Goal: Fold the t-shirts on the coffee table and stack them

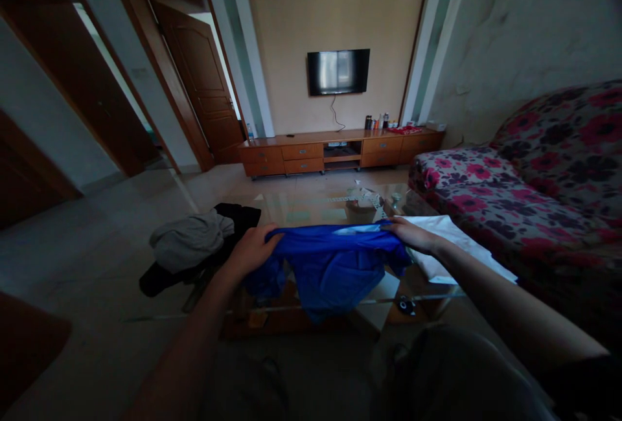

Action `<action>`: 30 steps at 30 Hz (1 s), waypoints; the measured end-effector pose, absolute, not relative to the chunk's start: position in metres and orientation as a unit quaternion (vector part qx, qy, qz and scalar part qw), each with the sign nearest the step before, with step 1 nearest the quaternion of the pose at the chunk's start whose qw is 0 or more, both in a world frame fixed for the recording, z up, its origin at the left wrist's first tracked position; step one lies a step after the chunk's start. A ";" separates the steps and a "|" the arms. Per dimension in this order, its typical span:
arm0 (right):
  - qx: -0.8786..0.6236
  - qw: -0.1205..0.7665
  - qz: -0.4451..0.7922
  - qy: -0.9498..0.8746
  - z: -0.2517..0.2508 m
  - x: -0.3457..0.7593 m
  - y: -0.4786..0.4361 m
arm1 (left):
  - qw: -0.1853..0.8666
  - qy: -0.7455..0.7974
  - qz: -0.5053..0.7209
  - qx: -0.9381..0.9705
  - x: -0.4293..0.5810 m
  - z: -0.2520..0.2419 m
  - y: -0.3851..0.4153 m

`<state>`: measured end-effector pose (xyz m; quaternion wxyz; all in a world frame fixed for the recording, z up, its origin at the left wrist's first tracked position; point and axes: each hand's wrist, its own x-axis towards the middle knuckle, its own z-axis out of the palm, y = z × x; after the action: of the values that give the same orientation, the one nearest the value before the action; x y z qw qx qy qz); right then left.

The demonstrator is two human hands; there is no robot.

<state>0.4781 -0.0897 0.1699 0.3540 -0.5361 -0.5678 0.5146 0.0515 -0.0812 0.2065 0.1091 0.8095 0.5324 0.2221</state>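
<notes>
A blue garment (335,265), which looks like a shirt, is stretched between my two hands above a glass-topped coffee table (272,204). My left hand (255,246) is closed on its upper left corner. At the upper right corner my right hand (411,233) grips the cloth, fingers partly hidden by it. The lower part of the garment hangs down by the table's near edge. A lighter blue patch shows along the top edge.
Left on the table lies a heap of grey and black clothes (192,239). Folded white cloth (447,249) rests at the right, beside a flowered sofa (529,214). Under the glass is a shelf with several items. Beyond stands a wooden TV cabinet (304,152).
</notes>
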 end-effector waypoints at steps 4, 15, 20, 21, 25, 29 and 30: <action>-0.487 0.302 0.508 -0.643 0.219 0.482 -0.107 | 0.053 0.541 0.255 0.800 0.044 0.249 -0.082; -0.492 0.425 0.336 -0.681 0.298 0.515 -0.116 | 0.286 0.521 0.366 0.716 0.021 0.345 -0.103; -0.499 0.413 0.336 -0.683 0.322 0.527 -0.125 | 0.351 0.510 0.395 0.679 0.007 0.363 -0.117; -0.500 0.414 0.333 -0.684 0.327 0.527 -0.127 | 0.361 0.501 0.390 0.683 0.006 0.367 -0.119; -0.507 0.401 0.337 -0.685 0.352 0.522 -0.143 | 0.369 0.483 0.366 0.705 0.001 0.381 -0.128; -0.529 0.409 0.325 -0.669 0.378 0.521 -0.158 | 0.343 0.497 0.358 0.712 -0.009 0.392 -0.131; -0.535 0.413 0.311 -0.668 0.383 0.522 -0.159 | 0.337 0.500 0.353 0.716 -0.010 0.394 -0.131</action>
<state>0.5224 -0.1588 0.3832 0.4129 -0.5354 -0.6678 0.3115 -0.0105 -0.1313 0.3945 0.3373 0.7156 0.4995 0.3530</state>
